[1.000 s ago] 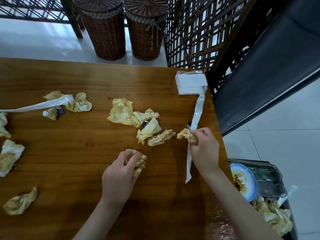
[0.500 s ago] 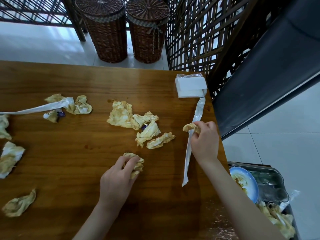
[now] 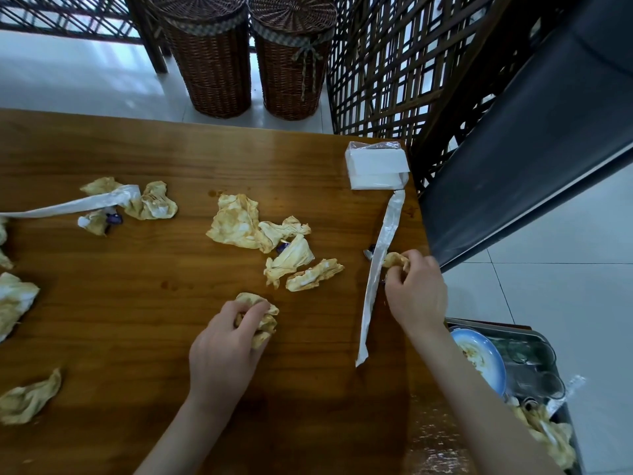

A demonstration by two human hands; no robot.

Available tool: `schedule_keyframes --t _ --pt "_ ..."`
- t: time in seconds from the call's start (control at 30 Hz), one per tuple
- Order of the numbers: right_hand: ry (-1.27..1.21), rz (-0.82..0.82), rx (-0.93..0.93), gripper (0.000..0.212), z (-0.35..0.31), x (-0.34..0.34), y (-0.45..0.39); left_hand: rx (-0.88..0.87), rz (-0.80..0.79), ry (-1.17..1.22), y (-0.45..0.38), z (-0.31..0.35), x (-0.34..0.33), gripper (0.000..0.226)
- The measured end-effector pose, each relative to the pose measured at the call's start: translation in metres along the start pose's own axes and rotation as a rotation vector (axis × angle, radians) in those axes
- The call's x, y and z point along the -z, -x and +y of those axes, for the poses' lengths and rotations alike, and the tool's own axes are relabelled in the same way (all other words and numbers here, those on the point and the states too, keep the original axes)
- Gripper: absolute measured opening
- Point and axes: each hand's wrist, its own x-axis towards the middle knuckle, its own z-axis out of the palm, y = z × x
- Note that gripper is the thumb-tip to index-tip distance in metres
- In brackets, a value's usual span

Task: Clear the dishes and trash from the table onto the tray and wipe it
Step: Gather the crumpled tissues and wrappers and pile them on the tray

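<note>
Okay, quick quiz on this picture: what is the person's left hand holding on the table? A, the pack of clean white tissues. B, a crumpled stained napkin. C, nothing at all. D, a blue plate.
B: the left hand has its fingers curled round a crumpled stained napkin on the wooden table, while the blue plate sits on the tray and the tissue pack lies untouched at the far edge.

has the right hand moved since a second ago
Yes. The right hand with its crumpled napkin has moved slightly farther up the table, toward the napkin pack.
</note>
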Motion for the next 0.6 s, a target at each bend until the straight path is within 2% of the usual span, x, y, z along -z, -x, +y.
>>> schedule_keyframes --t 0.17,0.6 --pt "0.124 -0.070 0.052 0.032 -0.001 -0.005 0.004 0.103 0.027 -0.091 -0.006 -0.001 0.001 0.056" --pt "0.093 -0.138 0.103 0.017 -0.014 -0.010 0.011 0.113 -0.004 -0.092 -0.007 0.000 0.000 0.052"
